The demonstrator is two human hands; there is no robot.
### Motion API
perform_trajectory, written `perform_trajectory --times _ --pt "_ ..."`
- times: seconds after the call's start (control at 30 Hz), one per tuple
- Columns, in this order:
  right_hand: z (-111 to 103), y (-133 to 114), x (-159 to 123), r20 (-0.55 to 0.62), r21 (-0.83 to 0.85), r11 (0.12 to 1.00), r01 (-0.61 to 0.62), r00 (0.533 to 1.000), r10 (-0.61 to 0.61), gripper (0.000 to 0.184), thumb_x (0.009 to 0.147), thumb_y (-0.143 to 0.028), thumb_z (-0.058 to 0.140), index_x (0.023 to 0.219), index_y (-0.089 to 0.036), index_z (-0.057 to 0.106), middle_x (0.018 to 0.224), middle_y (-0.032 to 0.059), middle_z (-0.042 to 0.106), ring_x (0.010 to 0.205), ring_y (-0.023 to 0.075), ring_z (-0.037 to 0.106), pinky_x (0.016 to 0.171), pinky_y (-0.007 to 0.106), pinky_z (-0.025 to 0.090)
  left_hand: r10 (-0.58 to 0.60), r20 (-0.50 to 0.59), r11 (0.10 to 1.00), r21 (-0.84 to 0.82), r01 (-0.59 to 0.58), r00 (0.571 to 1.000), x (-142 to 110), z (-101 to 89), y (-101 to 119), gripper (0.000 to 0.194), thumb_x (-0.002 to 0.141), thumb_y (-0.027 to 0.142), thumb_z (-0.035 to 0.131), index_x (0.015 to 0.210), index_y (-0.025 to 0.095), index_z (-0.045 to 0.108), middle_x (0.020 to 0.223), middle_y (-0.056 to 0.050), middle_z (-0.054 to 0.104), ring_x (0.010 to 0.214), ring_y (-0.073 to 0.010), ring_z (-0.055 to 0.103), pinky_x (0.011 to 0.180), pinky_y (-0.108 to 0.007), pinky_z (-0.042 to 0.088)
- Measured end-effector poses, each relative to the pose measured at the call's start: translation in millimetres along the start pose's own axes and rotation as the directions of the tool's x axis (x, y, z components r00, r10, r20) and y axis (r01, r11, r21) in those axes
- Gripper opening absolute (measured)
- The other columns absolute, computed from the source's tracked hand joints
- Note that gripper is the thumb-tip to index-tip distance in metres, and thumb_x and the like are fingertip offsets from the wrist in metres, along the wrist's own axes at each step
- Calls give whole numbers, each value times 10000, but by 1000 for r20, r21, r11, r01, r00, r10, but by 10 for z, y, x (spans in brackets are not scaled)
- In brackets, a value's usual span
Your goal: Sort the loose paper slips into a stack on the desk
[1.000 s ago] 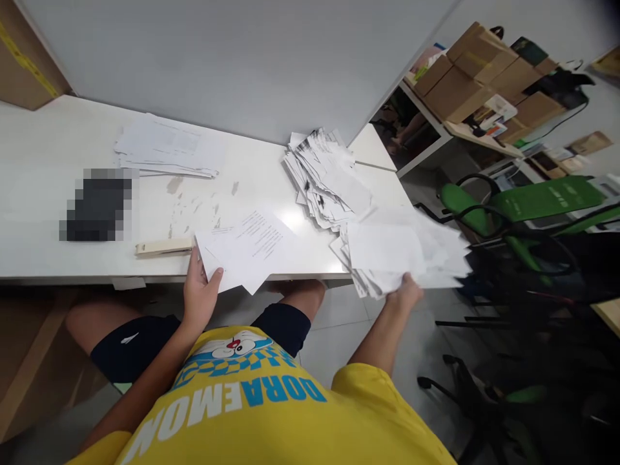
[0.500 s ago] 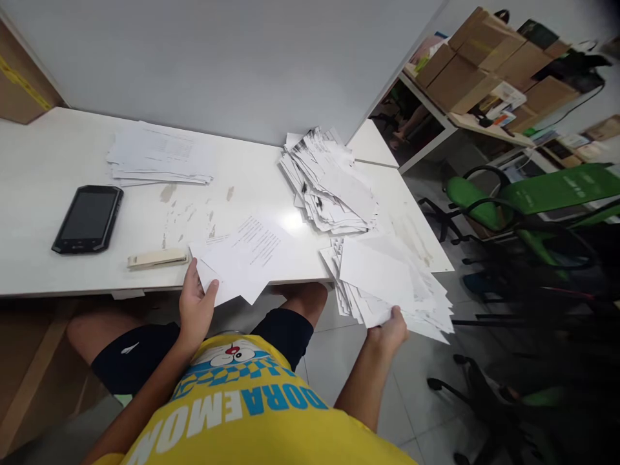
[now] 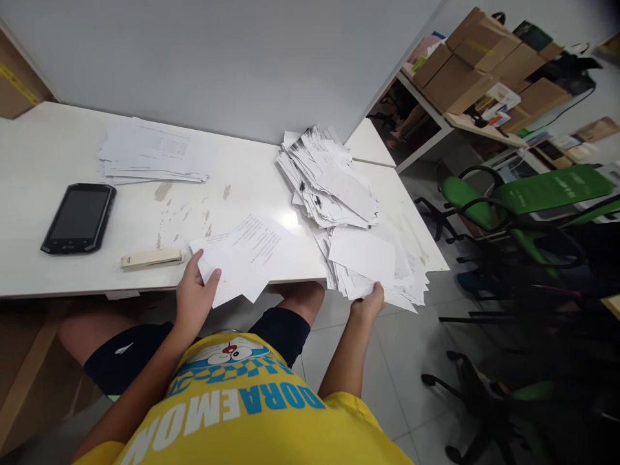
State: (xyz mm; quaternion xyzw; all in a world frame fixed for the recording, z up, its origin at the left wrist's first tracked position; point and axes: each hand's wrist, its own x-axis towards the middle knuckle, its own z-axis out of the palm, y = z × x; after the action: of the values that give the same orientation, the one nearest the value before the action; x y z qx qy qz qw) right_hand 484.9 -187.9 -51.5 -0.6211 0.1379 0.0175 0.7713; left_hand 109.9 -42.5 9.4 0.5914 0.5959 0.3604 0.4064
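Note:
My left hand pinches the left corner of a few printed paper sheets, which overlap at the table's front edge. In my right hand is a loose stack of papers, gripped at its near edge with the thumb on top. That stack is fanned out over the table's right front edge, its far side against a messy paper pile. A cream stapler lies just left of my left hand. Farther back, another stack of printed sheets rests on the table.
A black phone lies at the left of the white table. Behind stands a grey partition, with a cardboard box at far left. Green chairs and a desk with cardboard boxes are at right.
My right hand has moved the stack of papers inward and away from me, onto the table corner beside the messy pile. My left hand keeps its hold on the printed sheets.

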Motion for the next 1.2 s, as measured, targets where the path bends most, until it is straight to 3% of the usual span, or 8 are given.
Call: perform_trajectory --times 0.1,0.23,0.47,0.77,0.9,1.0,1.1,1.2 --pt "-147 21 -60 146 18 1000 -12 989 9 424 829 -404 569 1169 -152 602 1235 95 682 1192 196 657 1019 385 557 28 81 982 183 -43 996 122 -29 130 528 826 375 655 1334 236 615 878 -55 720 802 -262 696 833 -428 588" --pt "-313 30 -104 316 151 987 -57 949 6 402 839 -472 586 1126 -193 629 1162 62 718 1131 180 682 1004 371 565 128 116 972 182 -148 985 232 22 198 438 845 293 596 1276 235 641 1223 -84 695 1089 -283 665 998 -428 528" --pt "-310 -22 140 301 193 980 37 949 -96 422 835 -528 569 1103 -209 632 1116 54 709 1079 174 689 965 374 579 165 99 981 91 -174 981 316 62 104 508 858 306 613 1363 269 565 1373 -67 625 1266 -284 588 1079 -417 487" --pt "-749 142 42 -121 -180 973 145 978 -168 488 911 -558 278 1240 -248 463 1260 137 505 1262 245 571 1011 554 529 207 85 977 -79 -200 975 412 131 -119 669 916 379 580 1528 269 335 1535 -103 455 1409 -270 454 1177 -433 381" --pt "-684 -143 -281 -221 -294 838 460 820 -528 339 942 -428 345 1236 -285 435 1359 125 427 1348 238 452 1177 512 379 194 89 980 23 -196 977 355 100 -4 674 945 466 530 1539 227 322 1303 -126 635 1155 -275 641 1063 -444 480" --pt "-427 -384 -767 147 -282 625 728 676 -722 266 963 -418 412 1109 -237 542 1145 109 570 1154 256 582 1099 511 447 282 86 952 96 -290 956 264 34 91 669 957 546 462 1536 238 329 1302 -127 638 1019 -260 681 1005 -410 506" --pt "-37 -491 -1240 666 -139 576 805 507 -547 313 949 -436 513 1172 -229 583 1193 100 615 1201 255 580 1088 496 447 388 60 911 130 -392 920 241 -39 41 704 922 617 454 1513 245 360 1369 -142 601 1035 -268 679 990 -386 510" --pt "429 -408 -1446 859 -5 683 730 353 -371 660 860 -497 648 1435 -283 405 1492 107 454 1420 264 405 1170 497 347 459 49 878 130 -461 887 333 -89 -120 823 843 679 508 1503 212 354 1222 -163 674 1007 -300 693 980 -425 516"
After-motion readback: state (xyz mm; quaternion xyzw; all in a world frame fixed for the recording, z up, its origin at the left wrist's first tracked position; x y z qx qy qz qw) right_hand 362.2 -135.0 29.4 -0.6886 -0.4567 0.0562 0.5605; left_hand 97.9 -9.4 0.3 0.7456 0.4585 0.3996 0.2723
